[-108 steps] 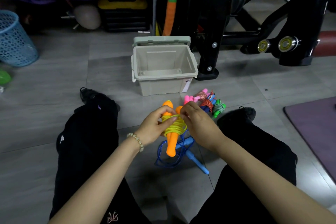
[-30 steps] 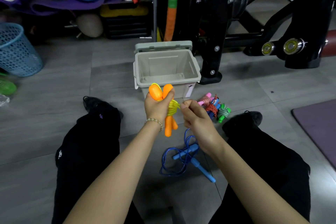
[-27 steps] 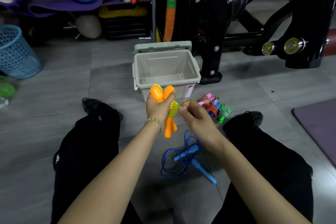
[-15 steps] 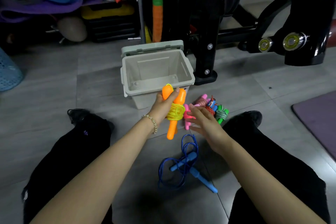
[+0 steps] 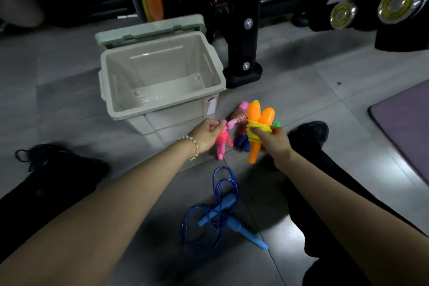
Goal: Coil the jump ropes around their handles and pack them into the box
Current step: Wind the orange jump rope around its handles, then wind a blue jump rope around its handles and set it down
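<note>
Orange jump rope [image 5: 258, 123], with its yellow cord already coiled around the two handles, is in your right hand [image 5: 274, 144]. Your fingers are closed around the coil and you hold it upright above the floor, not in the box. At nine o'clock from it, your left hand [image 5: 205, 133] has the fingers curled and pinches the pink jump rope [image 5: 221, 143], which is also coiled and is low over the tiles. Between your two hands lies a dark red-and-blue bundle [image 5: 241, 143]; how it is wound I cannot tell. At six to seven o'clock the blue jump rope [image 5: 222, 211] lies loose on the floor, cord uncoiled. The grey box [image 5: 160, 65] stands open at ten o'clock, its lid [image 5: 151, 30] behind it. A black machine post [image 5: 241, 42] stands at twelve o'clock, a purple mat [image 5: 406, 127] at three o'clock.
</note>
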Demonstrator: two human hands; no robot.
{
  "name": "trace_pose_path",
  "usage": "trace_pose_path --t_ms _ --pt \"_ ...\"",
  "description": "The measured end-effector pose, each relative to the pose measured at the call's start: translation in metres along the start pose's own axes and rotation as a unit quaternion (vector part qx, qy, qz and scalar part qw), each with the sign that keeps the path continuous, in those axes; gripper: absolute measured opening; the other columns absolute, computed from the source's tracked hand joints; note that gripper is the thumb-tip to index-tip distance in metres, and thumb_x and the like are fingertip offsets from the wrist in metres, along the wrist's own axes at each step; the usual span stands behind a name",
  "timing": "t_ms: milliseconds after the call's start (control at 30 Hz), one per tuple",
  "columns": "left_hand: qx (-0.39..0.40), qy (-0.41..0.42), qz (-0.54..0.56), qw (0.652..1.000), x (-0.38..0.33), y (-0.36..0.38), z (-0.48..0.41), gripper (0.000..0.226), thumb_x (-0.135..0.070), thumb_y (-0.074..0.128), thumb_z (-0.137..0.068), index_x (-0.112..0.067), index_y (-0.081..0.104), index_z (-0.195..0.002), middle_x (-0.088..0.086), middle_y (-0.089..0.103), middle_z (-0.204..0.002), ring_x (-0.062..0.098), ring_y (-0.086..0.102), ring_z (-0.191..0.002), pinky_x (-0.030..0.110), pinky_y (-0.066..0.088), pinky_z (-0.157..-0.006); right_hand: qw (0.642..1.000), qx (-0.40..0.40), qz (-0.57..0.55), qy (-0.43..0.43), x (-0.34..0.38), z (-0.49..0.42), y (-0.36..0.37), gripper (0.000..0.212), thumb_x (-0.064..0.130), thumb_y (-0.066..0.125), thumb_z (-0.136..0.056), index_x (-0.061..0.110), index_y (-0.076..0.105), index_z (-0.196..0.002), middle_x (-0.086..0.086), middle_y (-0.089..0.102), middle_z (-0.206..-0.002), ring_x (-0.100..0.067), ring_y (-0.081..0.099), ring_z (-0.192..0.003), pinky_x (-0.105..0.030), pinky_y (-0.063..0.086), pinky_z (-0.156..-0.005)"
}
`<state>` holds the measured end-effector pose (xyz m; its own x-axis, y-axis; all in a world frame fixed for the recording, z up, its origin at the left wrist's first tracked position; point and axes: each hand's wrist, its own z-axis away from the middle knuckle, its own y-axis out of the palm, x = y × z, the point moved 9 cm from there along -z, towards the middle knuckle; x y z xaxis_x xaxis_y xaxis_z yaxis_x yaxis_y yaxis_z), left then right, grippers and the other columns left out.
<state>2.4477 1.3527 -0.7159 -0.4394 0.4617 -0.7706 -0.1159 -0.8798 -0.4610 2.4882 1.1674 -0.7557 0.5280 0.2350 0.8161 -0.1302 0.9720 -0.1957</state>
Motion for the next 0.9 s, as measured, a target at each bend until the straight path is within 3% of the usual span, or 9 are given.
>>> trace_pose_path --t_ms 67,133,233,300,433,600,733,800,900 --pt "0.014 -0.033 -0.04 0.999 0.033 0.015 -0.021 0.03 -0.038 0.041 -0.099 -0.015 0.06 -0.101 -0.001 0.056 -0.084 0.014 0.048 -0.084 0.011 0.03 -0.052 0.999 -0.034 -0.012 0.04 -0.023 -0.025 -0.012 0.011 0.018 0.067 -0.086 0.008 0.061 -0.085 -0.01 0.063 -0.079 -0.009 0.061 -0.057 -0.015 0.046 -0.042" --pt "0.039 -0.071 -0.066 0.994 0.07 0.034 -0.036 0.029 -0.04 0.043 -0.098 -0.015 0.057 -0.092 -0.004 0.05 -0.07 0.015 0.047 -0.073 0.013 0.03 -0.051 0.994 -0.074 -0.016 0.075 -0.052 -0.046 -0.024 0.02 0.024 0.068 -0.085 0.007 0.059 -0.091 -0.009 0.061 -0.078 -0.013 0.057 -0.061 -0.016 0.047 -0.041" --pt "0.074 -0.101 -0.1 0.987 0.106 0.056 -0.056 0.031 -0.04 0.04 -0.099 -0.018 0.052 -0.08 0.0 0.052 -0.075 0.016 0.047 -0.071 0.018 0.03 -0.053 0.987 -0.116 0.062 0.089 -0.087 -0.073 -0.036 0.034 0.034 0.075 -0.078 0.005 0.062 -0.089 -0.013 0.067 -0.088 -0.023 0.064 -0.074 -0.031 0.058 -0.066" --pt "0.086 -0.104 -0.114 0.984 0.116 0.064 -0.069 0.034 -0.039 0.037 -0.1 -0.014 0.053 -0.083 0.002 0.052 -0.074 0.019 0.046 -0.072 0.02 0.03 -0.052 0.979 -0.125 0.132 0.091 -0.101 -0.086 -0.036 0.054 0.047 0.077 -0.069 0.005 0.065 -0.101 -0.012 0.069 -0.098 -0.025 0.066 -0.088 -0.04 0.055 -0.079" --pt "0.094 -0.109 -0.094 0.985 0.13 0.082 -0.091 0.031 -0.036 0.042 -0.099 -0.022 0.051 -0.073 0.0 0.055 -0.075 0.017 0.048 -0.072 0.014 0.03 -0.048 0.97 -0.139 0.187 0.073 -0.111 -0.102 -0.028 0.049 0.047 0.074 -0.074 0.007 0.064 -0.101 -0.009 0.065 -0.096 -0.024 0.061 -0.091 -0.032 0.043 -0.072" --pt "0.185 -0.175 -0.145 0.956 0.168 0.124 -0.081 0.038 -0.051 0.044 -0.094 -0.016 0.054 -0.107 0.013 0.062 -0.104 0.021 0.058 -0.074 0.027 0.046 -0.062 0.959 -0.156 0.229 0.052 -0.121 -0.112 -0.024 0.069 0.06 0.073 -0.065 0.006 0.059 -0.105 -0.013 0.063 -0.105 -0.03 0.062 -0.098 -0.043 0.052 -0.082" --pt "0.243 -0.278 -0.099 0.924 0.198 0.161 -0.053 0.064 -0.063 0.039 -0.09 -0.004 0.061 -0.103 0.008 0.07 -0.094 0.022 0.065 -0.073 0.035 0.059 -0.072 0.974 -0.126 0.178 0.061 -0.145 -0.105 -0.021 0.055 0.05 0.077 -0.068 0.008 0.062 -0.101 -0.012 0.067 -0.101 -0.023 0.064 -0.085 -0.033 0.049 -0.069" --pt "0.232 -0.266 -0.075 0.933 0.197 0.177 -0.049 0.061 -0.061 0.039 -0.091 -0.005 0.062 -0.091 0.008 0.068 -0.088 0.025 0.064 -0.082 0.037 0.057 -0.079 0.982 -0.096 0.154 0.051 -0.155 -0.096 -0.017 0.042 0.04 0.077 -0.074 0.01 0.061 -0.099 -0.011 0.067 -0.101 -0.018 0.06 -0.083 -0.027 0.042 -0.068" --pt "0.205 -0.232 -0.075 0.948 0.192 0.192 -0.043 0.042 -0.047 0.049 -0.093 -0.008 0.056 -0.08 0.01 0.058 -0.073 0.025 0.059 -0.076 0.043 0.053 -0.079 0.987 -0.072 0.142 0.025 -0.168 -0.082 -0.013 0.044 0.03 0.074 -0.079 0.005 0.06 -0.112 -0.009 0.064 -0.107 -0.015 0.057 -0.095 -0.019 0.037 -0.073"
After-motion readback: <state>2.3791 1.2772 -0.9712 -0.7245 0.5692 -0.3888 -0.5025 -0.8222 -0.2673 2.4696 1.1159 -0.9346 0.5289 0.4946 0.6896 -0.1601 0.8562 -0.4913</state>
